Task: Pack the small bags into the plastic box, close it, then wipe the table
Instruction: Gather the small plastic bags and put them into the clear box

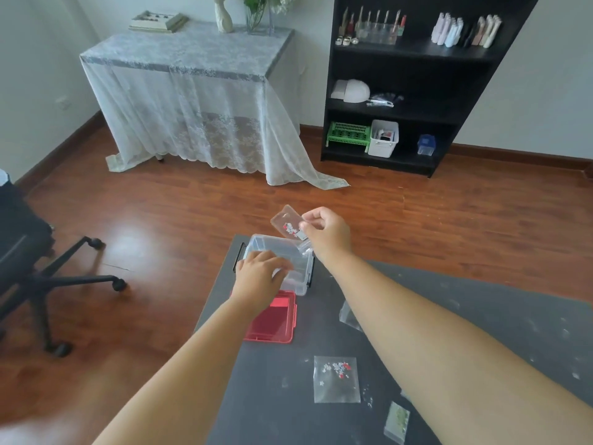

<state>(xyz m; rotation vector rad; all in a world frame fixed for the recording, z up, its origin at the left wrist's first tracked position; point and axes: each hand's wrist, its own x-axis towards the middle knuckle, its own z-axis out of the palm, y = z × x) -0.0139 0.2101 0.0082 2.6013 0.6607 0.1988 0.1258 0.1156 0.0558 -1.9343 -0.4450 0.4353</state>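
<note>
bag [336, 379] flat on table [272, 396], pinched bag [287, 225] tilted

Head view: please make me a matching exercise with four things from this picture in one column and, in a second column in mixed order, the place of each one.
Things
1. right hand
2. left hand
3. red lid
4. small bag with beads

Places
A. lies flat on the table, near side of the plastic box
B. rests on the box's near rim
C. holds a small bag above the box
D. lies alone on the dark table, nearer the camera

Pairs: 1-C, 2-B, 3-A, 4-D
</note>
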